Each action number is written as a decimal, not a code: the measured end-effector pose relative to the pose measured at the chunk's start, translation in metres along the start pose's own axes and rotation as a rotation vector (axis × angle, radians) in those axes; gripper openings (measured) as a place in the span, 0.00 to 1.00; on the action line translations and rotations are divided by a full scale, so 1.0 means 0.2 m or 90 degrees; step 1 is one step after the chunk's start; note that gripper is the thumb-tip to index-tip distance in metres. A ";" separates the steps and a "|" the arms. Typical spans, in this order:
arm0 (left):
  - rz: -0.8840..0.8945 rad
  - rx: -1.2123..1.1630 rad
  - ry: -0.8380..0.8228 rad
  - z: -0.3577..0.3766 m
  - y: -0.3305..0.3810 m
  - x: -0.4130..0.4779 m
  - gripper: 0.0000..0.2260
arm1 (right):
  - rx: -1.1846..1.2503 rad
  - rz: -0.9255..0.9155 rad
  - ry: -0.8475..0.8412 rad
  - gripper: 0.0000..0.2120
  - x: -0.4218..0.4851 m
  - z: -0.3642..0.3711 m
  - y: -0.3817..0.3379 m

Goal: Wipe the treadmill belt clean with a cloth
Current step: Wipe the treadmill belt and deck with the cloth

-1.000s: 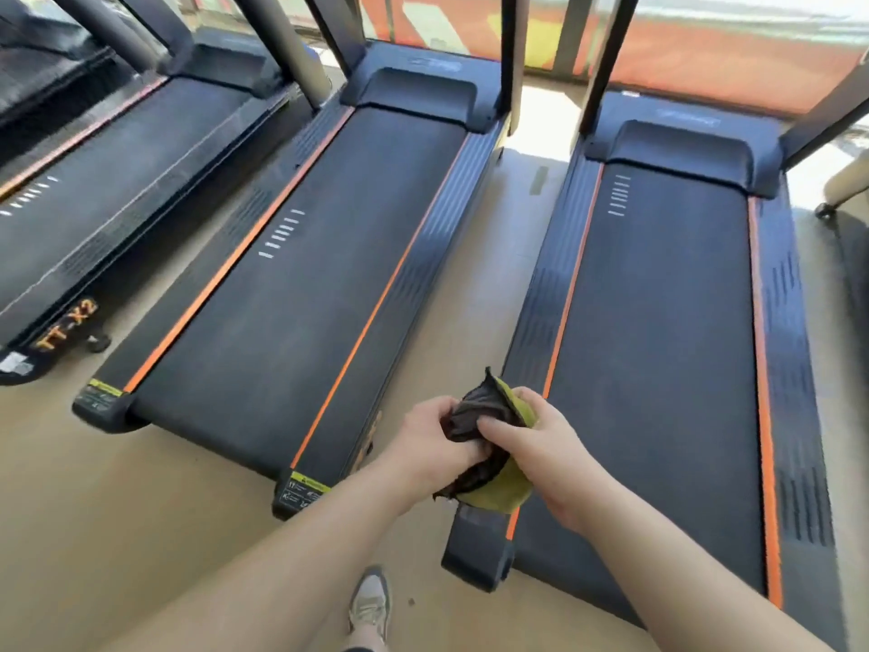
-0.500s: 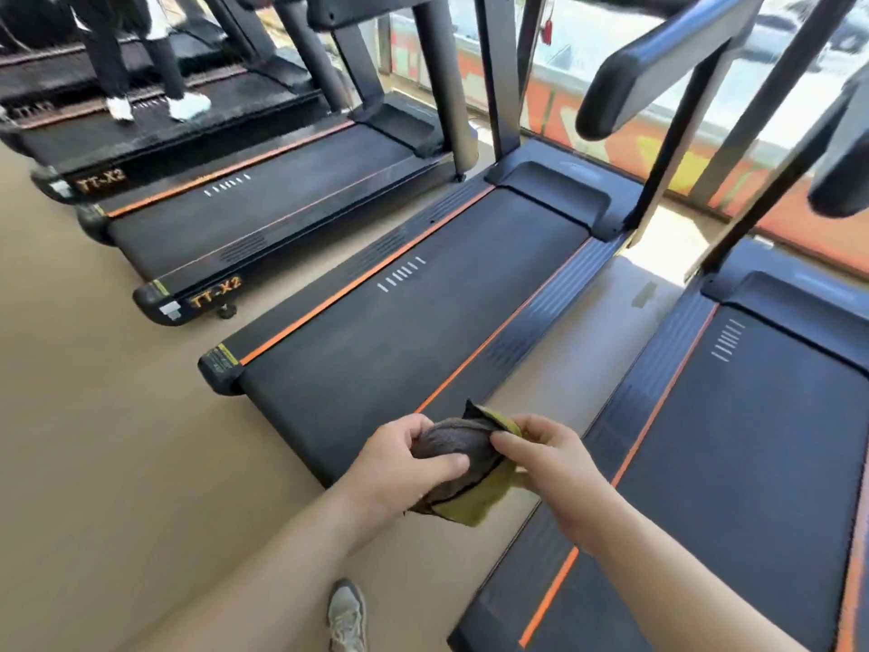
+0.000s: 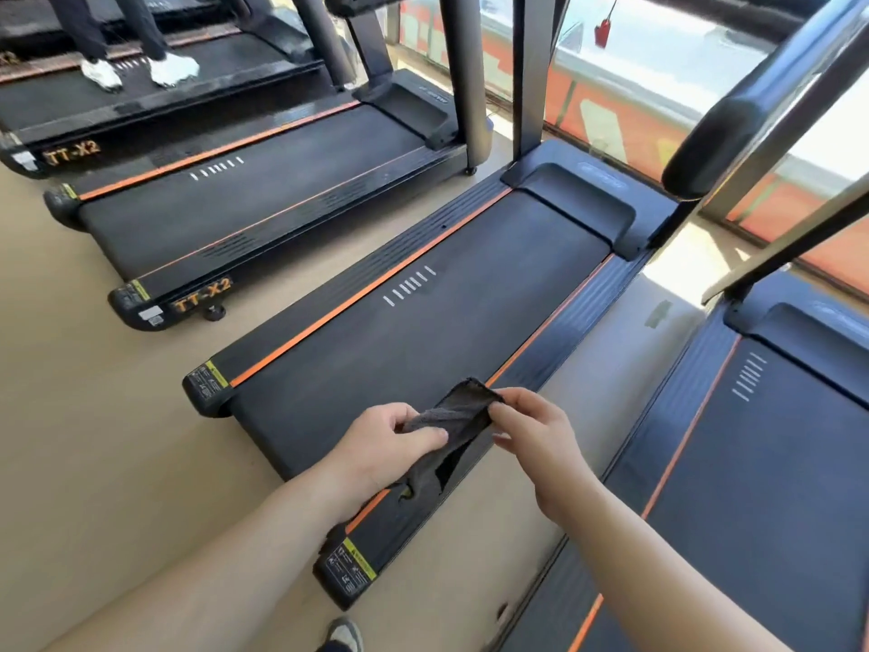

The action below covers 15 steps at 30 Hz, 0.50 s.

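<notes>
Two sets of fingers (image 3: 517,407) pinch cloth (image 3: 465,416).

A dark grey cloth (image 3: 458,418) with a towelling texture is held in the air, stretched into a loose band between two hands. The left hand (image 3: 385,444) grips its lower part with the thumb laid across it; the right hand (image 3: 536,430) pinches its upper end. A folded tail hangs below the left hand, showing a sliver of yellow-green. The cloth hangs above the rear right part of the treadmill belt (image 3: 423,331), not touching it. The belt is a long, flat black strip running from lower left to upper right, edged by an orange stripe (image 3: 357,301) on each side, with a row of short white marks (image 3: 409,285) near its left edge.
</notes>
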<state>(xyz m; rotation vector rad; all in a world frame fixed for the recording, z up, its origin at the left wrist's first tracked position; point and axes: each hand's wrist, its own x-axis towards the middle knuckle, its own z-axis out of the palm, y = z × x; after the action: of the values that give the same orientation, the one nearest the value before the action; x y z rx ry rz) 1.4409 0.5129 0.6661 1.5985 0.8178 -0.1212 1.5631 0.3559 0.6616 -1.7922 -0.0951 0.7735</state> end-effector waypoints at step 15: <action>-0.006 -0.064 0.145 0.18 0.40 1.03 0.08 | -0.093 0.079 -0.153 0.08 1.39 -0.17 -0.32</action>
<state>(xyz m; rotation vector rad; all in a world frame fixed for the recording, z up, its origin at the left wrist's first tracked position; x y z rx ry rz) 1.6520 0.5704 0.6172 1.5313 0.9915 0.0955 1.8178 0.4715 0.5976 -1.8481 -0.2056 1.0937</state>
